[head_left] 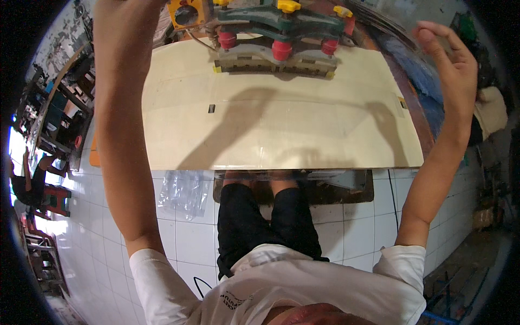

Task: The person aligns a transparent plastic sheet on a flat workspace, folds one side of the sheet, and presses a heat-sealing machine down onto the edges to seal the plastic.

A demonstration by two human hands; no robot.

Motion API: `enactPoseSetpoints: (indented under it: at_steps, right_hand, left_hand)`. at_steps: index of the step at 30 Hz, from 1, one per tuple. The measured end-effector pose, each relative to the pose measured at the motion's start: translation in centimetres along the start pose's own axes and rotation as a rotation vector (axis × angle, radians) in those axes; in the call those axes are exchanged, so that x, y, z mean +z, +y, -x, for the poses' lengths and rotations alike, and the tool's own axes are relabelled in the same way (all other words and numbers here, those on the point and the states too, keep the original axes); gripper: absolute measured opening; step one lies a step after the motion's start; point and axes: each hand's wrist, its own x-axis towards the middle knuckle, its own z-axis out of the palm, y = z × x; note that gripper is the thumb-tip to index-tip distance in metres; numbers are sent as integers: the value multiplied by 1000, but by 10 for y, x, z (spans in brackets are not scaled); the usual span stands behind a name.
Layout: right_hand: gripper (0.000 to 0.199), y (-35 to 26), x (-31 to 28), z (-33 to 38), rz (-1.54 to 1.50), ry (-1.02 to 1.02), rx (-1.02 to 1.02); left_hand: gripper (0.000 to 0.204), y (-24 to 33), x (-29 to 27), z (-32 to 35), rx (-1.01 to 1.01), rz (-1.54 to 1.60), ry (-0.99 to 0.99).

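My left hand (129, 6) reaches to the top edge at the left, beside a yellow part with a round dark opening (186, 14); its fingers are cut off from sight. Raised at the upper right, my right hand (456, 62) has bent fingers with the thumb drawn close to them. Whatever it pinches, if anything, is too thin or clear to make out. Between my arms lies a wide cream board (303, 127), with the shadows of both arms across it. At its far side stands a dark green clamp-like machine (260, 23) with yellow knobs and red cylindrical parts.
Clear plastic bags (185, 195) lie on the white tiled floor below the board's left front. Bluish plastic sheeting (417, 67) is heaped beyond the board's right edge. Another person (35, 176) sits at the far left near a red stool (57, 200). A black cable (392, 200) hangs at the right.
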Motion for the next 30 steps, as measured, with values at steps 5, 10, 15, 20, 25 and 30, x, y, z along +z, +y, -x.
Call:
enactPoseSetpoints:
  at_steps: [5,10,15,20,25,30]
  right_hand:
    - [11,-10,9,43,264,333,-254]
    - [26,-9,13,151,255,219,-352]
    - [26,9,70,258,26,47,47]
    - [25,10,105,315,-409,93,350]
    - [55,4,114,309,-780,231,628]
    - [42,5,101,298,-784,181,918]
  left_hand:
    - [28,-80,-79,-31,938,-396,-209]
    - [15,-143,-139,39,1085,-501,-286]
    - [17,-216,-193,107,621,-625,-369]
    - [12,-256,-210,139,263,-545,-371]
    - [19,-269,-219,148,-58,-167,-313]
    - [29,-265,-209,147,-254,107,-310]
